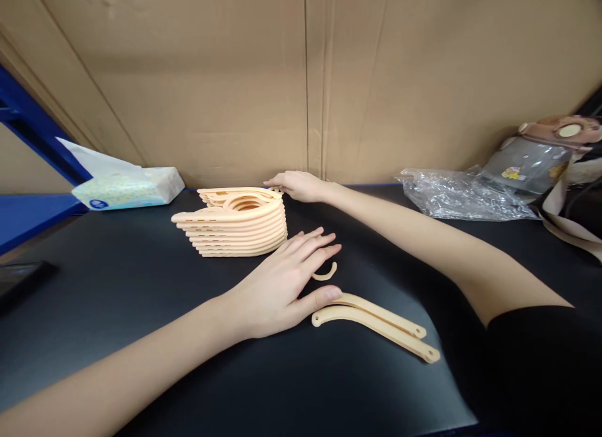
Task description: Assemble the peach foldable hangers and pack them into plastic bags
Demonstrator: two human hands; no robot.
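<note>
A stack of peach plastic hangers (235, 233), folded and piled in layers, sits on the black table. My right hand (301, 186) reaches to the stack's far right corner. Its fingers are stretched out at the edge there, and their tips are partly hidden. My left hand (294, 271) lies palm down, open, by the stack's near right corner. A small curved hook (327, 274) shows partly from under its fingers. Beside the left thumb are two loose, curved hanger arms (380, 324), side by side, each with a hole at its end; the thumb overlaps one.
A tissue pack (129, 189) lies at the back left. Crumpled clear plastic (463, 195) and a clear bottle with a brown lid (529, 158) and strap are at the back right. Cardboard (211, 79) rises behind the table. A dark flat object (21, 280) is at the left edge.
</note>
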